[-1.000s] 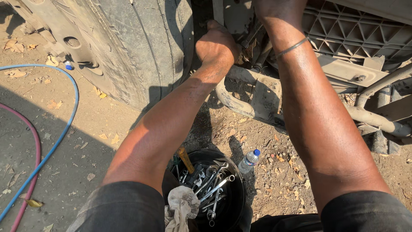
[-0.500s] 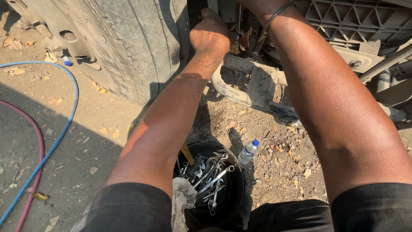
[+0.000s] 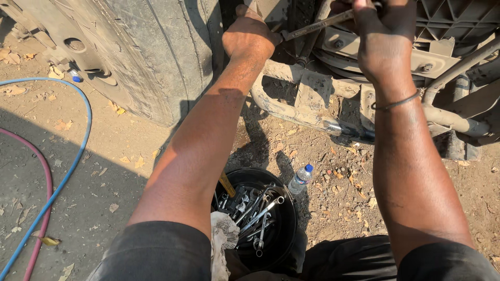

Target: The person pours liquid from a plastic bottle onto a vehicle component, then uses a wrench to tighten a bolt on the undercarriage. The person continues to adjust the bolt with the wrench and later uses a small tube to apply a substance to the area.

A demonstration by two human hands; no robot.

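Observation:
My left hand (image 3: 249, 35) is closed around something behind the big dusty tyre (image 3: 151, 52), right at the lower end of a long metal wrench (image 3: 316, 25); what its fingers hold is hidden. My right hand (image 3: 384, 32) grips the upper part of that wrench, which slants up to the right across the vehicle's underside. A thin band circles my right wrist. Below my arms a black bucket (image 3: 284, 229) stands on the dirt, filled with several wrenches (image 3: 252, 213) and a yellow-handled tool. A white rag (image 3: 224, 244) hangs over its near rim.
A small plastic bottle (image 3: 300, 178) with a blue cap lies right of the bucket. A blue hose (image 3: 73, 161) and a red hose (image 3: 44, 182) curve over the ground at left. Muddy pipes and brackets (image 3: 312, 104) run under the vehicle frame.
The view has tilted so both hands now show fully. My right hand has come into sight gripping the wrench; my left hand stays behind the tyre.

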